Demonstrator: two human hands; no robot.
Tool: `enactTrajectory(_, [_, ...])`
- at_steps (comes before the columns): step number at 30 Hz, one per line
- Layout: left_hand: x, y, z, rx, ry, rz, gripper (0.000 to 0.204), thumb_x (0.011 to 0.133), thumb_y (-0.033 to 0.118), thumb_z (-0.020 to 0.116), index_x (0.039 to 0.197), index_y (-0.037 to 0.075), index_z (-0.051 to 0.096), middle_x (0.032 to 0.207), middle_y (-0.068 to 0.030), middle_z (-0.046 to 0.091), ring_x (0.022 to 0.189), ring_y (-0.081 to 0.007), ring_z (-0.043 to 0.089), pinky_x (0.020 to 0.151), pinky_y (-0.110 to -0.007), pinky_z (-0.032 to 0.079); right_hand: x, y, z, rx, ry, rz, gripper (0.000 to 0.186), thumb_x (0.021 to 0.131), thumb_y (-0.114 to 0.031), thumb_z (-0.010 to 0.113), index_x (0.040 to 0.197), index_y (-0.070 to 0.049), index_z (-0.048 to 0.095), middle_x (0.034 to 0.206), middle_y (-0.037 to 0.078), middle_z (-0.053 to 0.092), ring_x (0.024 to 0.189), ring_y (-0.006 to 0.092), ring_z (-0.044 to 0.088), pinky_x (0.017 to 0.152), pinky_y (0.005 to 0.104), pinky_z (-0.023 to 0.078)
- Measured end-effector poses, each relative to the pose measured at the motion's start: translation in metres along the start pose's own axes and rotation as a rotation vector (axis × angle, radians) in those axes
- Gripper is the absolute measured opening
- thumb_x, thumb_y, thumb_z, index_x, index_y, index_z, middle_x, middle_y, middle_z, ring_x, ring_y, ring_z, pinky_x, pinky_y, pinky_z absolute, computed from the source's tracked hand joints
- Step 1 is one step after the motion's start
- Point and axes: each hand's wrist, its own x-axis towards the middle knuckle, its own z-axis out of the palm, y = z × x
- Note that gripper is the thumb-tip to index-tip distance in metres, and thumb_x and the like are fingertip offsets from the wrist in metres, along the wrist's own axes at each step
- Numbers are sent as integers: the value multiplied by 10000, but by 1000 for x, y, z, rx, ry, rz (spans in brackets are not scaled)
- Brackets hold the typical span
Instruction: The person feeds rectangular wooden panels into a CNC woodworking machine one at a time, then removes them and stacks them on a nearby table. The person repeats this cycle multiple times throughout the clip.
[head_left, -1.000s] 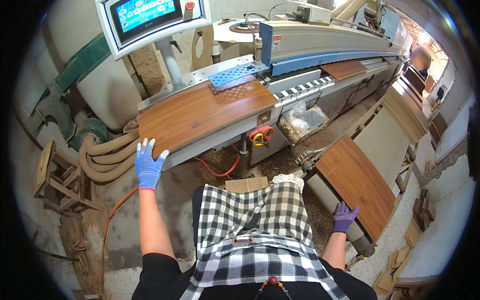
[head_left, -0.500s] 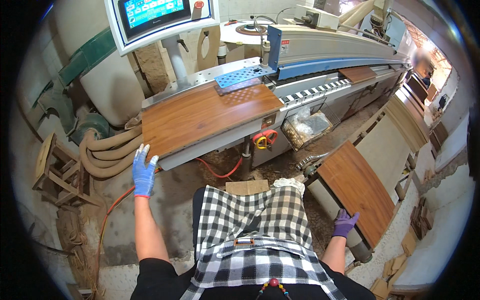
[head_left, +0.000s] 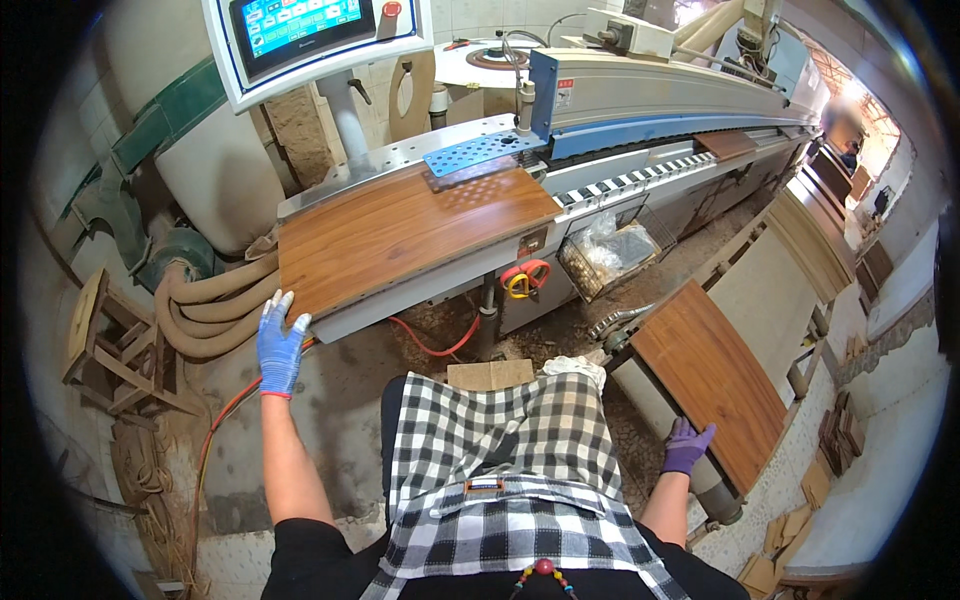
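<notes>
With the long machine (head_left: 665,105) toward 1 o'clock, the brown board (head_left: 420,235) at 11 o'clock is best held flat and square, and the second board (head_left: 712,375) at 4 o'clock steady. The left hand (head_left: 280,350), between 8 and 9 o'clock, has its fingers apart at the first board's near-left corner, where light, even pressure should suit; whether the right hand (head_left: 687,449), at 4 o'clock, clamps the second board's edge, I cannot tell.

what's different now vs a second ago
The far wooden panel has travelled farther along the machine, away to the right. The left hand has drawn back slightly, now at the near left corner of the closer wooden panel. No new grip or release shows. The closer panel and the right hand, at the edge of the right-hand wooden panel, look much the same.
</notes>
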Motion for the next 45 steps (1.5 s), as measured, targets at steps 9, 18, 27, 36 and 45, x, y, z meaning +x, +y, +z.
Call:
enactTrajectory(9, [2,1,-3,27,-17,3,501,852,219,711,1305,52,574,1419,-173,485,1362,-318,386,1122,-387,301,2,-1,-2,6,-2,18,965,806,-610,656,1404,46,276,1469,219,322,1361,325,367,1074,417,401])
enactTrajectory(18, [5,11,-2,29,-25,8,540,832,242,735,1312,58,571,1406,-167,500,1367,-314,380,1121,-390,302,0,0,0,3,4,8,924,808,-605,656,1375,44,323,1426,212,376,1340,327,388,1072,411,403])
enactTrajectory(27, [14,37,18,95,16,14,644,774,363,774,1312,72,573,1336,-162,556,1341,-314,404,1113,-417,302,-1,-2,-5,-55,-45,-7,992,790,-571,684,1408,71,248,1412,202,387,1286,302,450,987,392,490])
enactTrajectory(36, [33,87,74,283,-13,164,708,753,501,743,1292,73,577,1307,-166,570,1306,-338,430,1124,-443,254,-3,-2,-3,-66,-41,22,740,870,-577,590,1341,-35,412,1360,186,451,1275,316,459,1023,423,438])
enactTrajectory(45, [38,115,93,388,-82,197,690,791,541,680,1299,87,569,846,-144,672,873,-312,632,946,-420,424,-53,-17,-19,173,61,193,529,871,-480,642,1261,-138,540,1312,73,540,1143,246,521,949,390,462])
